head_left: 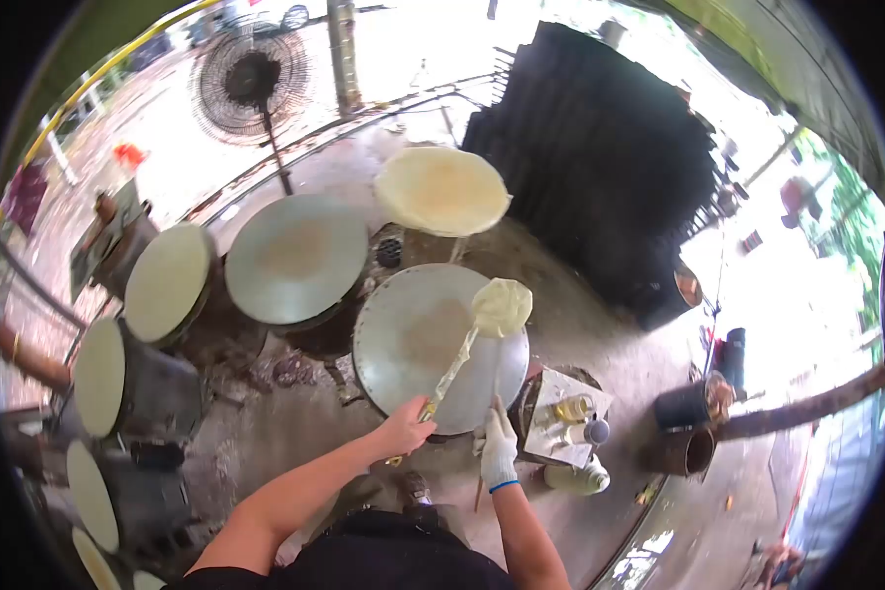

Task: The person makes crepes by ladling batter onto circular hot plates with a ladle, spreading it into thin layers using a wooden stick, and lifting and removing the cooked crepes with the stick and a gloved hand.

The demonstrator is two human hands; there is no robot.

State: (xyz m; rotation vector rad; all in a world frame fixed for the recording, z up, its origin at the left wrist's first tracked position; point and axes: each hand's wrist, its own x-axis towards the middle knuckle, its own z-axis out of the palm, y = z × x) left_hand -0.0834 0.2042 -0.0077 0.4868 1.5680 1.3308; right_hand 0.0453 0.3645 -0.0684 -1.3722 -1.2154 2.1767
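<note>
Bare and closed, my left hand (pixel 408 428) grips the yellow lower end of a ladle-like tool (pixel 453 377) coated in pale batter. The tool's far end carries a rounded pale mass of batter (pixel 502 307) over the right part of a round metal griddle (pixel 403 344). My right hand (pixel 499 447), in a white glove with a blue cuff, is closed at the griddle's near right edge. It holds a slim tool with a thin stick-like handle (pixel 478 495) showing below; a faint greyish blade seems to extend over the griddle, its shape blurred.
A pale round sheet (pixel 442 191) lies on another griddle ahead. Beside it is a bare griddle (pixel 297 258); more pale-topped ones (pixel 170 282) curve down the left. Bottles (pixel 575 407) stand on a small stand (pixel 551 447) at right. A dark stack (pixel 590 167) and a fan (pixel 253 79) stand behind.
</note>
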